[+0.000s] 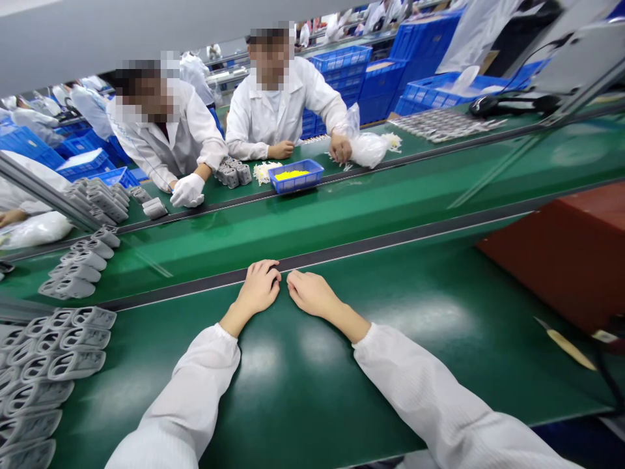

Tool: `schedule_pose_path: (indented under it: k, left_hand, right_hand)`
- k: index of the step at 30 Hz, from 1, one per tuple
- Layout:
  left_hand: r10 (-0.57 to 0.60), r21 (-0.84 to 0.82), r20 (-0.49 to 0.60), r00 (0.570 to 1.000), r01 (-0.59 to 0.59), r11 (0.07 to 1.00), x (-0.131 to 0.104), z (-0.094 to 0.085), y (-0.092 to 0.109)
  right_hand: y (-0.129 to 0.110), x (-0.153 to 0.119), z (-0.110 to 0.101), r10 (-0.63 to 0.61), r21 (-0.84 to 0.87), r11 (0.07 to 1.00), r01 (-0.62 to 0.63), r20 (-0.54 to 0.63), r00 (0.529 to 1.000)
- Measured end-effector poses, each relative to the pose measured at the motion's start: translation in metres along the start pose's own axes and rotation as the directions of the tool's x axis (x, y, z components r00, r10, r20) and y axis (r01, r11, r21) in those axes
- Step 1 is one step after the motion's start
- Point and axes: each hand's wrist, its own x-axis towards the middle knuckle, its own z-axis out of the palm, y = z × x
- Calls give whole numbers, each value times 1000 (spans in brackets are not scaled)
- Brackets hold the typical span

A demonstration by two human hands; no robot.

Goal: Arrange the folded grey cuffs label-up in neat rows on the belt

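My left hand [262,285] rests at the far edge of the green worktable [303,391], its fingers slightly apart and lying over the black edge strip [371,247]. No object shows in it. Close beside it, with a small gap between them, my right hand [312,293] lies on the tabletop with its fingers curled in and pressed together. Nothing is visible in that hand either. Both wrists come out of white elastic-cuffed sleeves. Stacked grey plastic housings [78,365] stand to the left of my left arm.
Past the strip runs a green conveyor belt [342,218] with more grey housings [83,264]. Two people in white coats sit opposite, near a blue tray [296,177] of yellow pieces. At right are a dark red box [561,247] and a pointed tool with a pale handle [571,348].
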Motion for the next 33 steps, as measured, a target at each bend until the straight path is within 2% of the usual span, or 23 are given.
schedule_pose_path:
  k: [16,33]
  left_hand:
    - [0,11,-1,1000,0,1000,1,1,-1]
    - [-1,12,5,1000,1,1000,1,0,0]
  right_hand:
    - [2,0,2,-28,13,1000,29,-45,999]
    - [0,0,-1,-13,9,1000,13,-8,1000]
